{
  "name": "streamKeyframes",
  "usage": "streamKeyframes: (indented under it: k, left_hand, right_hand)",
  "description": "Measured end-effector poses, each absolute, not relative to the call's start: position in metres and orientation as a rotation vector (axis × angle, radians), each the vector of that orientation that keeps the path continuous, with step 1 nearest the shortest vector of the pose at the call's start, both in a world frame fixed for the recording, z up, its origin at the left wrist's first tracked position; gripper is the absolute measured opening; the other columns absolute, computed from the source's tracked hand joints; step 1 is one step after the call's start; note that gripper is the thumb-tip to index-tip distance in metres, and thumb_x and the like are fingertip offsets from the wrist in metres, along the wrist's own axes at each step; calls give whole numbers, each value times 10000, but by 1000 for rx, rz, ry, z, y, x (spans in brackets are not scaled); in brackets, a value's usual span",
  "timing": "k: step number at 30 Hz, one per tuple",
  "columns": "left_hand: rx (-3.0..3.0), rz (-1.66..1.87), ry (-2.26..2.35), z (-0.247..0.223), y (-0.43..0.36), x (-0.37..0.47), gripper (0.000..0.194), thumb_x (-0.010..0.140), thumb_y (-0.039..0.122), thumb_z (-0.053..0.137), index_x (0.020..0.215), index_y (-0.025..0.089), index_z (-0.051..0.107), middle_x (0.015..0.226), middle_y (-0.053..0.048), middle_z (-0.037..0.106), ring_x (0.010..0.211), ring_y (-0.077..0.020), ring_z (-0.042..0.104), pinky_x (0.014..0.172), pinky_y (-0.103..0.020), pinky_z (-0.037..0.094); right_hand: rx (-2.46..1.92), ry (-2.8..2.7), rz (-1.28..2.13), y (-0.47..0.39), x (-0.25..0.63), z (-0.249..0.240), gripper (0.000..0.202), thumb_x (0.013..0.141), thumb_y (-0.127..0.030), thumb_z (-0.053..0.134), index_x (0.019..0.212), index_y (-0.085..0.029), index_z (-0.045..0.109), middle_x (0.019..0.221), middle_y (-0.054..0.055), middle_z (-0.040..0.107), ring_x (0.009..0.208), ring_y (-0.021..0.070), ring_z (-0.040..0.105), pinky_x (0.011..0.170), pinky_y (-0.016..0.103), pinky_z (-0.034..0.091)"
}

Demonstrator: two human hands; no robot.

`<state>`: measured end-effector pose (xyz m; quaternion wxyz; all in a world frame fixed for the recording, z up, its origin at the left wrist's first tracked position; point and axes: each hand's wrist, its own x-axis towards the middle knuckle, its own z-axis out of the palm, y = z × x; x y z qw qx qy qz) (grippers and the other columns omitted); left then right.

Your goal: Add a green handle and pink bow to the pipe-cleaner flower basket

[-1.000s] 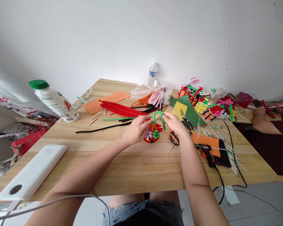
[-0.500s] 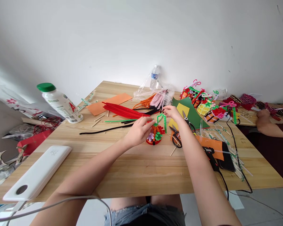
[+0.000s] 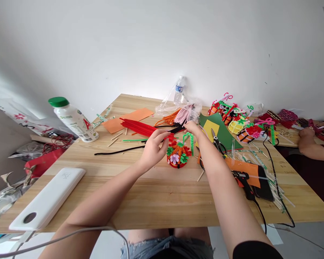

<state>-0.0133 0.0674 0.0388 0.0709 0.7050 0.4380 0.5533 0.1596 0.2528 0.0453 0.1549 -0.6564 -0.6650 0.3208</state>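
A round pipe-cleaner flower ornament point(image 3: 177, 155) stands on the table, with orange, red, purple and green parts and a bent green loop point(image 3: 192, 144) at its upper right. My left hand point(image 3: 154, 148) is beside its upper left, fingers curved but apart, holding nothing visible. Its fingertips are near the end of a bundle of red pipe cleaners point(image 3: 137, 127). Behind the ornament, my right hand point(image 3: 192, 127) has its fingers pressed together at the black pipe cleaners point(image 3: 178, 128); what is between the fingertips is too small to make out.
Scissors point(image 3: 218, 144), a glue gun point(image 3: 245, 183) and green card point(image 3: 224, 132) lie right of the ornament. Finished ornaments point(image 3: 236, 126) stand at the back right. A white bottle point(image 3: 77, 120) and white power bank point(image 3: 48, 198) are left. Another person's hand point(image 3: 307, 133) shows far right.
My left hand has moved off the ornament, and its fingers have spread. My right hand has moved away from the green loop towards the black pipe cleaners. The view has shifted slightly.
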Motion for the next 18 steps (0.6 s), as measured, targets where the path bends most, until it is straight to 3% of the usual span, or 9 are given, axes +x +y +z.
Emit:
streamKeyframes:
  k: [4,8,13,15,18]
  left_hand:
    - [1963,1660,1349,49,64,-16,230,861,206,496,1006,166,670,1020,-98,644,947,-187,619,837,-330,514]
    - [1887,1667,1360,57,62,-21,209,862,235,506,959,167,678,985,-82,664,935,-182,624,824,-316,512]
    - [1999,1715,1318,74,49,-30,234,885,257,493,1032,188,661,1039,-81,668,982,-195,620,883,-356,493]
    - [2199,1774,1308,84,41,-34,295,875,257,524,1155,219,609,1210,-101,609,1155,-241,549,987,-433,430]
    - [2515,1834,1329,96,27,-39,536,836,276,604,1346,271,441,1455,-102,404,1409,-317,240,1118,-580,197]
  right_hand:
    - [-1833,-1753,796,248,175,70,83,765,-148,600,716,-91,637,545,52,604,503,106,541,495,197,429]
    - [-1660,-1662,835,215,207,116,71,766,-154,580,702,-132,602,615,23,612,467,75,522,430,190,396]
    - [-882,-1457,881,111,251,168,94,716,-175,647,632,-188,608,542,-26,534,387,76,450,348,211,282]
    - [-710,-1464,932,70,255,174,93,723,-172,644,639,-207,626,541,-28,524,365,71,416,343,217,255]
    - [-635,-1545,1057,33,247,169,108,722,-221,682,628,-214,628,551,-19,527,352,67,402,338,223,253]
